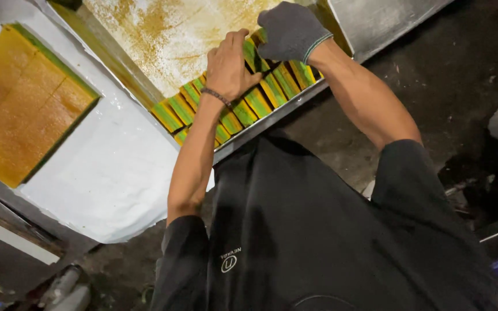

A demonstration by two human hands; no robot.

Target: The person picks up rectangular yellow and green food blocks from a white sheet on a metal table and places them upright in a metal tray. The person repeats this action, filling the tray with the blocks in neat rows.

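Rows of layered cake slices (260, 101), striped green, yellow and orange, stand on edge along the near side of a metal tray (286, 108). My bare left hand (227, 66), with a bracelet at the wrist, lies on the slices, fingers and thumb closed around a few in the row. My right hand (290, 30), in a grey knit glove, grips the slices at the far end of the same row, close beside the left hand. The tray's floor (168, 34) behind the slices is bare and smeared with yellow crumbs.
An uncut golden-brown cake slab (24, 103) with a green edge lies on white paper (110, 167) to the left. Another metal sheet (376, 20) sits at the upper right. Dark floor (462, 75) lies to the right, and a pale bottle (64, 288) is low on the left.
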